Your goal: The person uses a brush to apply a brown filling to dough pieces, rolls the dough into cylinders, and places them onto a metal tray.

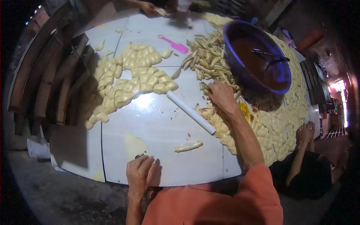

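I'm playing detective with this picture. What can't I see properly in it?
In the head view:
- What the right hand may hold: its own fingers cover it.
- The dark bit by the left hand: partly covered by that hand.
- The bowl's bottom: hidden by brown liquid.
- The far person: mostly cut off by the top edge.

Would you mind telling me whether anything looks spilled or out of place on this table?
Small dark crumbs lie scattered on the white table beside the white rod; loose on bare surface, they look spilled. Nothing else clearly stands out.
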Motion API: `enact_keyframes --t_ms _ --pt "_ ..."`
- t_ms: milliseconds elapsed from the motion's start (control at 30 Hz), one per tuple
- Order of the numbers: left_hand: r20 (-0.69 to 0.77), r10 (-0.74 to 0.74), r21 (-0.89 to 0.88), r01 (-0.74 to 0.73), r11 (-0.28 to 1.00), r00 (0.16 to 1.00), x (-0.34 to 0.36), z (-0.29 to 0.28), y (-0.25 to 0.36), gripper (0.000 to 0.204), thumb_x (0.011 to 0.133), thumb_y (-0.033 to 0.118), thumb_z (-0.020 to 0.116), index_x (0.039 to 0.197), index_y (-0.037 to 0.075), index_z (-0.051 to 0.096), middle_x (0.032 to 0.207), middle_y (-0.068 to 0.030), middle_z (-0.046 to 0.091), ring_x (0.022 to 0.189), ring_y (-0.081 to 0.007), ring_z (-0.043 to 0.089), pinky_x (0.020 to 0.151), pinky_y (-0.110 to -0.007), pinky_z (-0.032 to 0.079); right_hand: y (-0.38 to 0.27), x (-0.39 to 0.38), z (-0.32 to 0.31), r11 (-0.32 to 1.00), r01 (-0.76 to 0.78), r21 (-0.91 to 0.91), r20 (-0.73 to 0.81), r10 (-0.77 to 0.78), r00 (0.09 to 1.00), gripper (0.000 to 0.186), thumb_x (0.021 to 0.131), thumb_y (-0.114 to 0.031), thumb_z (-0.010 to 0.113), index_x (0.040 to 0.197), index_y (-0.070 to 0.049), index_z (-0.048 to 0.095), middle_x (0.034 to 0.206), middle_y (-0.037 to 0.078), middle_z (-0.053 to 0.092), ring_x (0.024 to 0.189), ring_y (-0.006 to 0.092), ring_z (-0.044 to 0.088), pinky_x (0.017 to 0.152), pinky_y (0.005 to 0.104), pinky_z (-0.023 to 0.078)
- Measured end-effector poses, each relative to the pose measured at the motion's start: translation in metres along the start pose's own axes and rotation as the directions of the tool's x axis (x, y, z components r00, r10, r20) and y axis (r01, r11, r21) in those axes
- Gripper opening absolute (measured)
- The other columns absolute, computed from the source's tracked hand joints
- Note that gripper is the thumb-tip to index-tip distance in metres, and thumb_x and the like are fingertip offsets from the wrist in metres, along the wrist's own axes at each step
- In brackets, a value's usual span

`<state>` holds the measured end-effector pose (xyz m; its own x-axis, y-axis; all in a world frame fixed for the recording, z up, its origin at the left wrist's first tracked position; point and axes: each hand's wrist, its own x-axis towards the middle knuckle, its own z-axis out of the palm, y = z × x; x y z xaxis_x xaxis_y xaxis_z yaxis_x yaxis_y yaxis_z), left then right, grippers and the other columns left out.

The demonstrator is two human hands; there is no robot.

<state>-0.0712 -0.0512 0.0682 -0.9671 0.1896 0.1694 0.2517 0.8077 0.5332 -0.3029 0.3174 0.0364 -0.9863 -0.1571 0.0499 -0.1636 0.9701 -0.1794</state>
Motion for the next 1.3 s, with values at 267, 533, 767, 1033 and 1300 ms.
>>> enact_keyframes --t_ms 267,533,767,1033,1300 --pt "-0.061 -0.059 0.000 0.060 0.998 0.996 -0.022 -0.003 -0.003 0.027 0.088 0.012 0.078 0.114 0.008 0.074 0.112 -0.0108 0.072 0.102 -0.0306 0.067 0.090 -0.044 0.049 0.016 0.002 -0.013 0.996 0.063 0.065 0.116 -0.071 0.991 0.021 0.086 -0.026 0.070 0.095 -0.007 0.075 0.091 0.017 0.069 0.090 0.0373 0.069 0.079 0.0500 0.054" --pt "-0.118 -0.151 0.043 0.157 0.987 0.982 -0.043 -0.014 -0.010 0.028 0.087 0.010 0.078 0.114 0.006 0.075 0.111 -0.0112 0.072 0.102 -0.0306 0.067 0.090 -0.045 0.050 0.019 -0.014 -0.047 0.729 -0.299 0.616 0.333 0.103 0.937 0.031 0.089 -0.025 0.074 0.102 0.003 0.073 0.093 0.007 0.072 0.081 0.0144 0.064 0.073 0.0338 0.050" --pt "-0.143 -0.196 0.062 0.206 0.977 0.970 -0.062 -0.029 -0.031 0.024 0.089 0.013 0.077 0.111 0.005 0.075 0.110 -0.0119 0.073 0.101 -0.0328 0.068 0.091 -0.044 0.050 -0.058 -0.067 -0.060 0.464 -0.335 0.820 0.361 0.036 0.932 0.029 0.096 -0.023 0.072 0.112 0.002 0.072 0.087 0.003 0.070 0.075 0.0105 0.065 0.065 0.0261 0.050" --pt "-0.088 -0.111 -0.003 0.111 0.994 0.990 -0.059 -0.039 -0.069 0.025 0.088 0.014 0.077 0.112 0.007 0.075 0.109 -0.0093 0.072 0.099 -0.0294 0.067 0.090 -0.043 0.050 -0.213 -0.119 -0.024 0.662 0.357 0.659 0.090 -0.540 0.837 0.016 0.092 -0.012 0.072 0.105 -0.004 0.073 0.093 0.013 0.070 0.079 0.0325 0.070 0.070 0.0404 0.056" --pt "-0.034 0.106 -0.109 -0.109 0.988 0.994 -0.050 -0.042 -0.095 0.022 0.084 0.017 0.080 0.105 0.010 0.077 0.107 -0.0092 0.073 0.094 -0.0287 0.068 0.084 -0.044 0.052 -0.248 -0.160 0.016 0.776 0.381 0.503 0.107 -0.494 0.863 0.020 0.093 -0.014 0.068 0.112 -0.008 0.067 0.095 0.010 0.066 0.079 0.0308 0.070 0.065 0.0419 0.056"
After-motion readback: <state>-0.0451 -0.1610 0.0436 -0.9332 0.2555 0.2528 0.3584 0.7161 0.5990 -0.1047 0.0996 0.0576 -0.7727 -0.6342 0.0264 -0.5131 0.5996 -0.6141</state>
